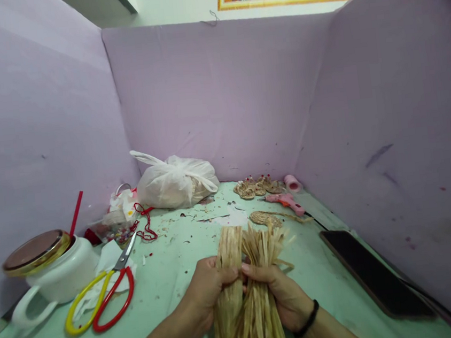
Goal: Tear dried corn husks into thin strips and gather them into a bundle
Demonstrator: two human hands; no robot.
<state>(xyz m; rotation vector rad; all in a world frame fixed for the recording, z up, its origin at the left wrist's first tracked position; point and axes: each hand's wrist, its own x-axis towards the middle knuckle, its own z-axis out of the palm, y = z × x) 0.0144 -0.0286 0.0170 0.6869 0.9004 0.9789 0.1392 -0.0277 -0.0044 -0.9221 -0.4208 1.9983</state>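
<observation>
My left hand (213, 288) is closed round a flat, wide bundle of pale dried straw (229, 246), its thumb lying across the front. Beside it my right hand (279, 292), with a black band on the wrist, grips a looser bundle of split straw strips (260, 246) that fan out at the top. The two thumbs nearly meet between the bundles. Both bundles run down past the lower edge of the view. Just beyond them a coiled braid of straw (265, 218) lies on the green table (173, 282).
Scissors (119, 271) with yellow and red handles lie at left, near a white mug (69, 271) with a lid. A white plastic bag (176, 182) and braided pieces (256, 187) sit at the back. A pink glue gun (285, 201) and a phone (375, 271) are at right.
</observation>
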